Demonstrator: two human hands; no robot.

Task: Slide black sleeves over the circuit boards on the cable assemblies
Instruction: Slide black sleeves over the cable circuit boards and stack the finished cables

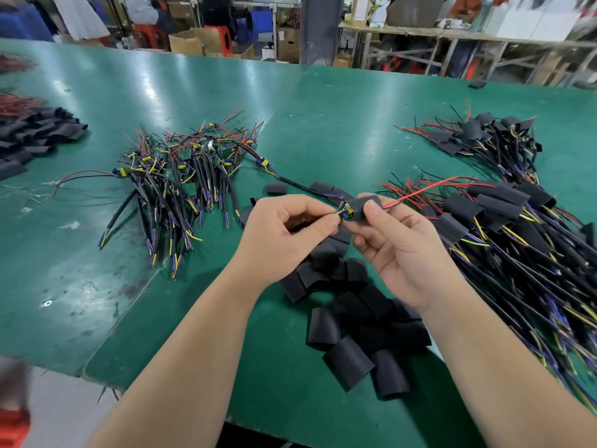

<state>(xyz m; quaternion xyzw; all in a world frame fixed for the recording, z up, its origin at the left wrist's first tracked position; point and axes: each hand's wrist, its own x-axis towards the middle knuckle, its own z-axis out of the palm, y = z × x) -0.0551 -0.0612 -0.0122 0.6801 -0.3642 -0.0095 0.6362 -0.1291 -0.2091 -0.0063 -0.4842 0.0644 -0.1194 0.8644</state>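
right hand [392, 236] pinches black sleeve [361, 206] | left hand [284, 231] pinches circuit board [345, 211] at the sleeve's left mouth | sleeve axis runs left-right

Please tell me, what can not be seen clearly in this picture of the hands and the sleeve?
Head view, all items:
1. Most of the circuit board: inside the black sleeve gripped by the right hand.
2. What exactly the left hand pinches at the board's end: too small.
3. Sleeved pile: cut off by the right edge.
4. Background shelves: blurred.
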